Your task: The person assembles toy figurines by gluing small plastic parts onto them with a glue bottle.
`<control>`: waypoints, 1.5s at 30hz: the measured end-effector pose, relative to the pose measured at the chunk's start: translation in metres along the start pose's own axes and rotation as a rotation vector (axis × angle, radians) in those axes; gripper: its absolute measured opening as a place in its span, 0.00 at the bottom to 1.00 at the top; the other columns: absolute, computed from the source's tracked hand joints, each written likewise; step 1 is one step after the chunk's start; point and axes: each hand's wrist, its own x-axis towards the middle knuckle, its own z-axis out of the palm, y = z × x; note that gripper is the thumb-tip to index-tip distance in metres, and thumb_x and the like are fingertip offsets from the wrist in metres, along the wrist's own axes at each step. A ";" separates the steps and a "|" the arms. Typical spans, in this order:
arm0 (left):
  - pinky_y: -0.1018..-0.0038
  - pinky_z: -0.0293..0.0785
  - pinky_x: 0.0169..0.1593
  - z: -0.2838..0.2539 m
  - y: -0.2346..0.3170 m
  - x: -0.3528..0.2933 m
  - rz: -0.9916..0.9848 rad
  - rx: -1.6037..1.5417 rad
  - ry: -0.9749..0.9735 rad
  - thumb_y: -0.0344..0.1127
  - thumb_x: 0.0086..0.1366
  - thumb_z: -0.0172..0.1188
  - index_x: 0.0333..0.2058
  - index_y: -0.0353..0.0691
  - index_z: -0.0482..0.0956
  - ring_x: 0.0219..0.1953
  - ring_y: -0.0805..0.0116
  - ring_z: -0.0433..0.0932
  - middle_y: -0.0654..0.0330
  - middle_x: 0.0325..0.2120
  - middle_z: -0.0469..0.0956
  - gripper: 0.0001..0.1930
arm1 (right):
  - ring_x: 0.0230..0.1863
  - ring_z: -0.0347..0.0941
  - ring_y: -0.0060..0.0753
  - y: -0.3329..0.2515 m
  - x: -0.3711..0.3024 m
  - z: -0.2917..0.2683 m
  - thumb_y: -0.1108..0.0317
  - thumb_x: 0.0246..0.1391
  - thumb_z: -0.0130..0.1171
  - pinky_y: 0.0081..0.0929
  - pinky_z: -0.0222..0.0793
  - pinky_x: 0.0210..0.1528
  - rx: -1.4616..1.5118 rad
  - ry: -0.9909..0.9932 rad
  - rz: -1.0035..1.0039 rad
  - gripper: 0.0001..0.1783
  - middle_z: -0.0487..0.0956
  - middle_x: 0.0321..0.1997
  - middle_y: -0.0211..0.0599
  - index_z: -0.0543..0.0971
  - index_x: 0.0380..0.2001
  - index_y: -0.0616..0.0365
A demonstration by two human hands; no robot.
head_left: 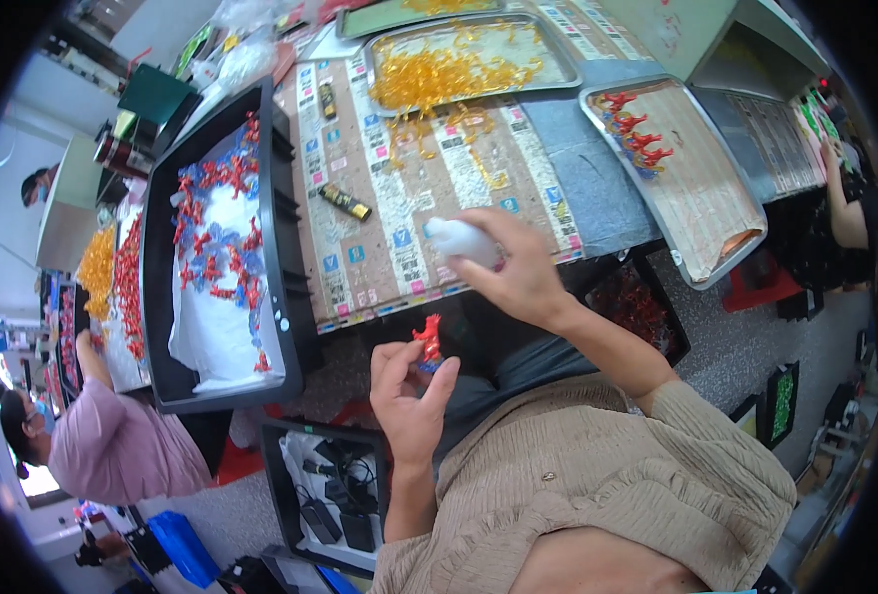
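My left hand [405, 401] is closed, pinching a small red figurine [429, 340] with some blue at its base, held upright just off the table's front edge. A white squeeze bottle [462, 241] lies tilted in my right hand [518, 267], its narrower end pointing left over the table. My fingers wrap around it and hide part of its body. The bottle and the figurine are apart. Similar red and blue figurines [637, 139] stand in a row on the metal tray [696, 188] at the right.
At the left, a black tray [286, 247] holds many red and blue figurines on white lining. Amber translucent pieces [429, 79] fill a metal tray at the back and spill over its front. Two black tubes [345, 201] lie on the table. A co-worker in pink [127, 445] sits at the left.
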 end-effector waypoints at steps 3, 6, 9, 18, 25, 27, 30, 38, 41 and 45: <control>0.85 0.67 0.35 -0.004 -0.004 -0.004 -0.087 -0.120 -0.029 0.19 0.51 0.67 0.40 0.30 0.77 0.33 0.78 0.70 0.63 0.36 0.68 0.16 | 0.38 0.72 0.34 0.008 0.017 0.021 0.67 0.44 0.67 0.27 0.69 0.39 -0.020 -0.050 -0.071 0.21 0.75 0.37 0.40 0.77 0.44 0.57; 0.84 0.68 0.35 -0.005 -0.004 -0.007 -0.214 -0.332 -0.045 0.19 0.54 0.64 0.41 0.31 0.77 0.35 0.78 0.71 0.64 0.37 0.68 0.14 | 0.38 0.70 0.36 0.012 0.026 0.034 0.65 0.43 0.68 0.30 0.67 0.39 -0.052 -0.082 -0.045 0.21 0.76 0.35 0.37 0.77 0.44 0.55; 0.84 0.68 0.35 -0.004 0.000 -0.005 -0.265 -0.388 -0.048 0.20 0.54 0.64 0.42 0.31 0.76 0.34 0.79 0.71 0.65 0.37 0.68 0.15 | 0.41 0.71 0.38 0.013 0.028 0.034 0.65 0.44 0.68 0.32 0.67 0.44 -0.041 -0.106 -0.012 0.22 0.76 0.36 0.38 0.77 0.44 0.56; 0.84 0.70 0.34 -0.002 -0.004 0.002 -0.284 -0.436 -0.102 0.21 0.55 0.65 0.42 0.31 0.76 0.33 0.80 0.70 0.65 0.37 0.67 0.15 | 0.46 0.71 0.47 0.033 0.065 -0.019 0.72 0.47 0.60 0.38 0.66 0.50 -0.387 0.039 -0.131 0.19 0.76 0.41 0.45 0.76 0.46 0.60; 0.84 0.70 0.32 0.003 -0.002 -0.003 -0.278 -0.478 -0.129 0.21 0.55 0.65 0.42 0.31 0.76 0.33 0.79 0.70 0.65 0.37 0.68 0.15 | 0.40 0.72 0.48 0.063 0.094 -0.005 0.71 0.48 0.59 0.41 0.69 0.43 -0.606 -0.148 0.003 0.07 0.74 0.36 0.44 0.78 0.32 0.61; 0.84 0.71 0.32 0.001 0.000 -0.006 -0.308 -0.479 -0.130 0.21 0.55 0.65 0.42 0.31 0.76 0.33 0.79 0.71 0.65 0.37 0.68 0.15 | 0.36 0.75 0.42 0.061 0.092 -0.013 0.74 0.50 0.57 0.33 0.71 0.40 -0.408 -0.051 -0.115 0.06 0.76 0.34 0.40 0.79 0.33 0.61; 0.84 0.71 0.32 -0.001 -0.004 -0.007 -0.320 -0.498 -0.103 0.22 0.55 0.65 0.42 0.31 0.77 0.33 0.79 0.71 0.65 0.36 0.68 0.14 | 0.31 0.75 0.33 0.048 0.080 -0.027 0.76 0.50 0.57 0.27 0.71 0.35 -0.179 0.024 -0.020 0.07 0.77 0.32 0.38 0.79 0.34 0.62; 0.84 0.72 0.33 0.000 -0.002 -0.002 -0.339 -0.520 -0.146 0.22 0.56 0.64 0.42 0.32 0.77 0.33 0.79 0.71 0.65 0.36 0.69 0.14 | 0.31 0.75 0.25 0.057 0.039 -0.055 0.77 0.48 0.59 0.21 0.70 0.33 -0.329 -0.019 -0.092 0.08 0.78 0.32 0.35 0.81 0.34 0.59; 0.82 0.74 0.35 0.004 -0.003 -0.001 -0.361 -0.597 -0.151 0.22 0.57 0.63 0.43 0.32 0.76 0.35 0.78 0.72 0.63 0.39 0.70 0.14 | 0.30 0.75 0.26 0.051 0.031 -0.063 0.78 0.46 0.60 0.20 0.71 0.34 -0.398 -0.077 -0.035 0.09 0.78 0.30 0.35 0.81 0.33 0.59; 0.76 0.77 0.41 0.009 -0.004 -0.001 -0.426 -0.785 -0.171 0.23 0.58 0.62 0.46 0.32 0.75 0.40 0.74 0.74 0.59 0.44 0.73 0.16 | 0.32 0.76 0.21 0.041 0.015 -0.071 0.77 0.46 0.63 0.17 0.71 0.35 0.007 -0.124 0.211 0.08 0.80 0.31 0.31 0.81 0.33 0.61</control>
